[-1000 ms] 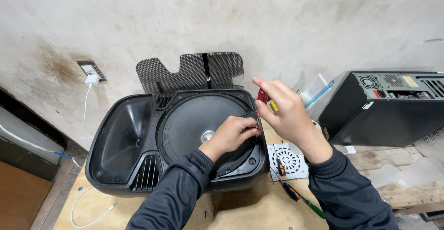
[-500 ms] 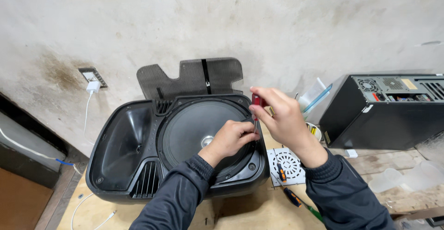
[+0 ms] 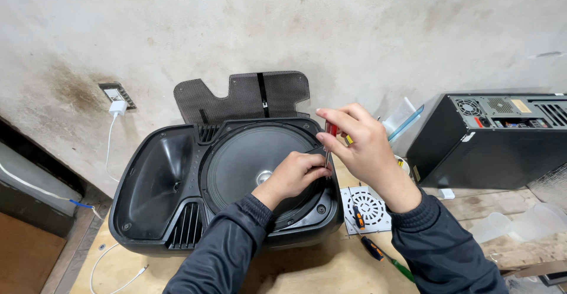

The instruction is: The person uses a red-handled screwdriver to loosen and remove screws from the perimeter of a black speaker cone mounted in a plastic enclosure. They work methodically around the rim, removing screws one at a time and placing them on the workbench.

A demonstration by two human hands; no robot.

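Observation:
A black speaker cabinet (image 3: 153, 211) lies face up on a wooden table, with a large round speaker cone (image 3: 248, 164) in its middle and a horn opening on its left. My left hand (image 3: 295, 173) rests on the cone's right rim, fingers curled beside the screwdriver's shaft. My right hand (image 3: 360, 143) grips a red-handled screwdriver (image 3: 330, 130), held upright with its tip at the rim of the cone.
A black mesh grille (image 3: 242, 96) leans on the wall behind the cabinet. A black computer case (image 3: 490, 137) stands at the right. A white round-vented plate (image 3: 366, 208), two small screwdrivers (image 3: 378, 252), clear plastic cups (image 3: 531, 220) and a wall socket with charger (image 3: 117, 96) are nearby.
My right hand has come down and left with the screwdriver, bringing its tip to the cone's rim beside my left hand. The view has shifted slightly.

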